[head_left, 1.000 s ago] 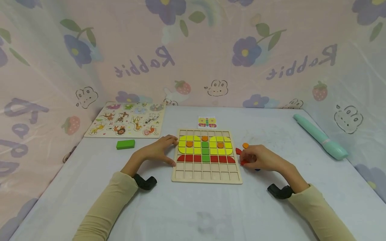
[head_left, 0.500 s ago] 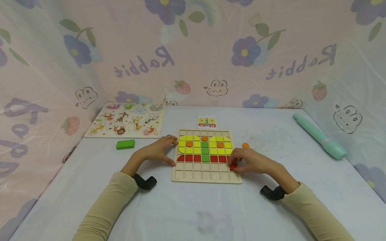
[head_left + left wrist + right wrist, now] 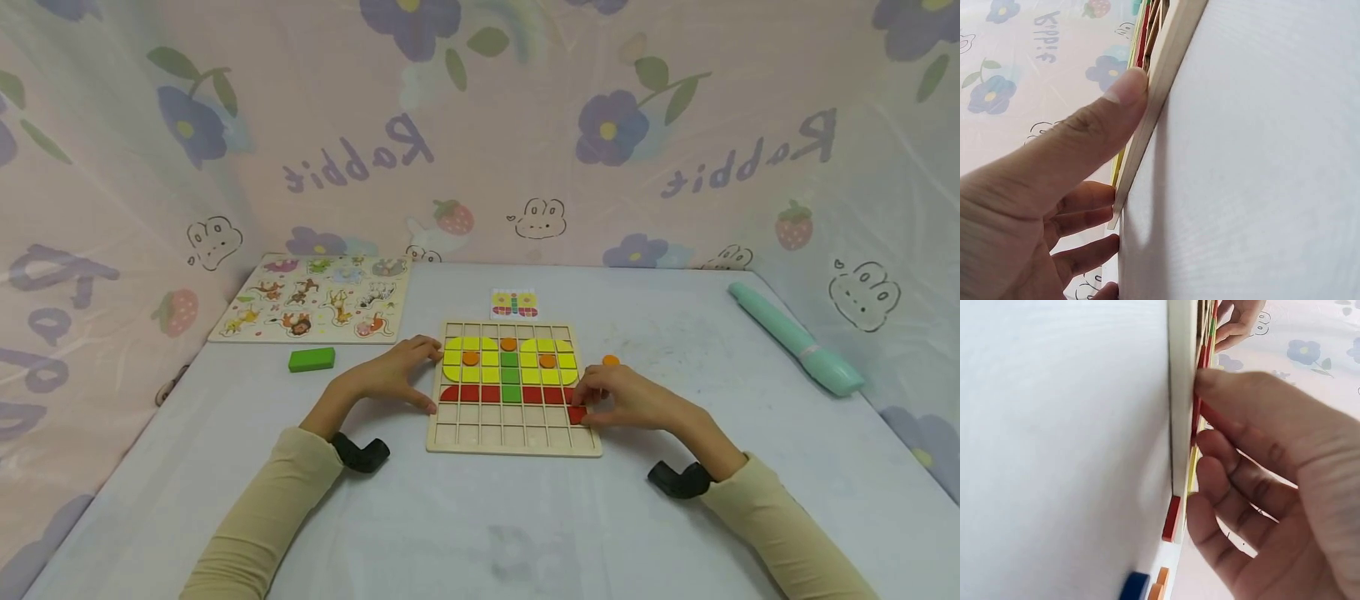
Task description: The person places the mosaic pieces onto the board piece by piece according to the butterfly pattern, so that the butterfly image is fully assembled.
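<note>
A wooden grid board (image 3: pixel 487 437) lies mid-table, holding yellow, green, red and orange tiles in a butterfly-like pattern. My left hand (image 3: pixel 393 372) rests at its left edge; in the left wrist view the thumb (image 3: pixel 1125 87) touches the rim and the fingers are spread along it. At the right edge my right hand (image 3: pixel 641 402) pinches a red tile (image 3: pixel 577 415) between thumb and forefinger, in the rightmost cell below the red row. The right wrist view shows the thumb (image 3: pixel 1235 390) over that edge, partly hiding the tile.
Behind the board lies a small pattern card (image 3: pixel 514 304). Loose red (image 3: pixel 1171 519), blue (image 3: pixel 1135 586) and orange (image 3: pixel 611 361) pieces lie right of the board. A green block (image 3: pixel 312 360) and animal puzzle (image 3: pixel 315 296) are left; a mint-green wand-like object (image 3: pixel 795 337) lies right.
My right hand has moved left from the loose pieces to the board's right edge, bringing the red tile into a cell below the red row. My left hand has stayed put.
</note>
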{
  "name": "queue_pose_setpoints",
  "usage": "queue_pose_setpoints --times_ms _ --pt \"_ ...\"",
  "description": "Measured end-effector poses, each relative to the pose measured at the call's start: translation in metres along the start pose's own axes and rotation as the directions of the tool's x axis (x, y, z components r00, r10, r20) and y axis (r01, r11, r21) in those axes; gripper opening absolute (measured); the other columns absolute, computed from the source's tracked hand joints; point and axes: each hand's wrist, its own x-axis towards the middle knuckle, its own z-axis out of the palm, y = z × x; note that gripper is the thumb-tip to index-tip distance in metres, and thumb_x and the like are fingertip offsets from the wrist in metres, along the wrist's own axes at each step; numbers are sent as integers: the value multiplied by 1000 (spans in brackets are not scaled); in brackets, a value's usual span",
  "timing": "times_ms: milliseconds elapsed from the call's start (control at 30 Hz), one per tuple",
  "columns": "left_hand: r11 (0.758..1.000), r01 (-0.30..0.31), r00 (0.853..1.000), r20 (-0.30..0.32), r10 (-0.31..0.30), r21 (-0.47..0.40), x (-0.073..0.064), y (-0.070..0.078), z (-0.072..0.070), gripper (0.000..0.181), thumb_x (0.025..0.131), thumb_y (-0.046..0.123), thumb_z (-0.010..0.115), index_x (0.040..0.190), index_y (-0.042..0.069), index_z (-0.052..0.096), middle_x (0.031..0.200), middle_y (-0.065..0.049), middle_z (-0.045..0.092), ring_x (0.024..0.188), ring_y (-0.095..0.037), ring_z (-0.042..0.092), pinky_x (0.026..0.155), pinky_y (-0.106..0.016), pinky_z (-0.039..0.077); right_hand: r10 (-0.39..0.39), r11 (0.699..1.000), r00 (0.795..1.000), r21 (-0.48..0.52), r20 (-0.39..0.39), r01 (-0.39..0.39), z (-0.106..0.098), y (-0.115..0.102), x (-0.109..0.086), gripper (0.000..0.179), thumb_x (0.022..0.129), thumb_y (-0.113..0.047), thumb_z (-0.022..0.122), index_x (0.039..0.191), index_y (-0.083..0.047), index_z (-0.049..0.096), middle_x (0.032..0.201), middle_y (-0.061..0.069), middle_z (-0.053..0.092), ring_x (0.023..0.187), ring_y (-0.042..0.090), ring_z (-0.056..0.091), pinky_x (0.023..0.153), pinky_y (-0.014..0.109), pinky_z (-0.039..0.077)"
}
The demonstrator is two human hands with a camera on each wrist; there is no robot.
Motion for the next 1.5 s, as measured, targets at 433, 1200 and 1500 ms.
queue_pose_setpoints --times_ms 433,1200,1500 --pt "1000 2 1000 4 -2 -7 0 0 1 75 69 40 81 127 6 47 142 -12 35 134 -31 29 109 -49 26 -2 1000 1000 16 9 2 0 -1 -2 19 79 -18 75 95 -15 67 92 -7 61 80 9 55 71 24 51" --pt "1000 -8 1000 1 8 5 0 -2 -1 77 69 41 81 127 5 47 142 -15 35 133 -33 29 109 -50 27 341 938 924 -6 -170 -347 -37 55 -34 25 82 -22 72 100 -7 63 83 -1 58 77 16 52 65 23 48" --pt "1000 -4 1000 3 4 1 1 -2 1 77 68 40 81 127 5 47 142 -14 35 133 -32 29 109 -49 27 437 898 891 1 -122 -440 -30 56 -28 38 79 -36 74 100 -6 61 79 0 56 71 16 50 60 26 47"
